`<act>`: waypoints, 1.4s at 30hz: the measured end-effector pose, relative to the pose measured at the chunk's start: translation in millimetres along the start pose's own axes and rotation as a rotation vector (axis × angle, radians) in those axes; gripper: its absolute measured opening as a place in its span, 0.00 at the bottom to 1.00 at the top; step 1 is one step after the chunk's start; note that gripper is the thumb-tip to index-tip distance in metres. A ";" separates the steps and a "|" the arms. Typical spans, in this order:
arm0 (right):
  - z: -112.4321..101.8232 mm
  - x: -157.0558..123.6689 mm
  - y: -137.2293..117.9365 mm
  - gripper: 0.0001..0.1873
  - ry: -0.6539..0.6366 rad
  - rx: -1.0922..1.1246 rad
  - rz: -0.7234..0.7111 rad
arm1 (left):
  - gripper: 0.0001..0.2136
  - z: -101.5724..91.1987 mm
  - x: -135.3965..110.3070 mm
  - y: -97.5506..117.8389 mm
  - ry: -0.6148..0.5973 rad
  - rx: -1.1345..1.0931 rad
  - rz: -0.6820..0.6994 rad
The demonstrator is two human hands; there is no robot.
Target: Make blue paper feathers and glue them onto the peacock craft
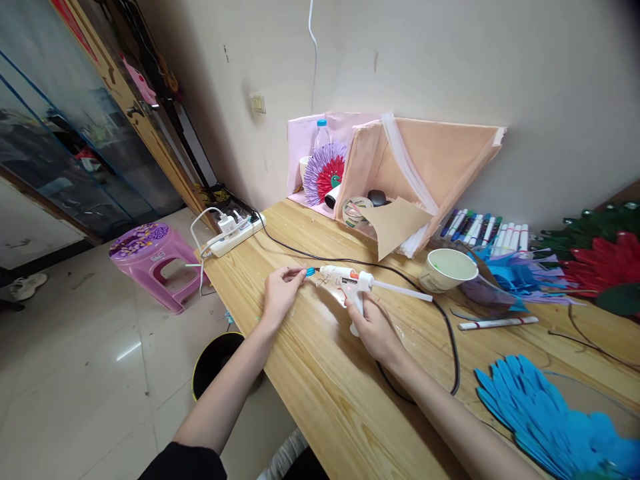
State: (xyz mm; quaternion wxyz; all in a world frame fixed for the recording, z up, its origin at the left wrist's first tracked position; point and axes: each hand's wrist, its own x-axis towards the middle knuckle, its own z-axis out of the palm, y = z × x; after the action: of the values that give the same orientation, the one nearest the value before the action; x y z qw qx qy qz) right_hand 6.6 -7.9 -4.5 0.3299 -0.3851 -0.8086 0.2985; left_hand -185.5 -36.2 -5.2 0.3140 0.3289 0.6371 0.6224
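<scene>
My right hand point(373, 327) is wrapped round the grip of a white glue gun point(350, 280), which has a glue stick poking out of its back toward the right. The gun's nozzle points left at a small blue piece point(311, 271). My left hand point(281, 291) pinches that blue piece between fingertips, just above the wooden table point(320, 373). The gun's black cord point(453, 347) loops over the table to a white power strip point(234, 235) at the table's far left corner.
A cream paper cup point(447, 269), a row of marker pens point(487, 230), a loose white pen point(497, 323), blue paper feathers point(550, 417), red and green paper shapes point(600, 263) and a peach fabric box point(415, 180) lie on the table. A pink stool point(150, 260) and black bin point(217, 360) stand on the floor.
</scene>
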 end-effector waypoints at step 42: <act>33.6 94.8 -13.3 0.14 -0.005 -0.313 0.186 | 0.19 -27.7 -22.5 22.4 -0.082 -0.034 -0.190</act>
State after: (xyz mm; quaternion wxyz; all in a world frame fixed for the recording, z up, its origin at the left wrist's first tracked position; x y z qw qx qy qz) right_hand -70.8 55.1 13.7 0.2348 -0.5043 -0.8068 0.1990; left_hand -194.1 -70.5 17.8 0.4032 0.2868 0.6411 0.5866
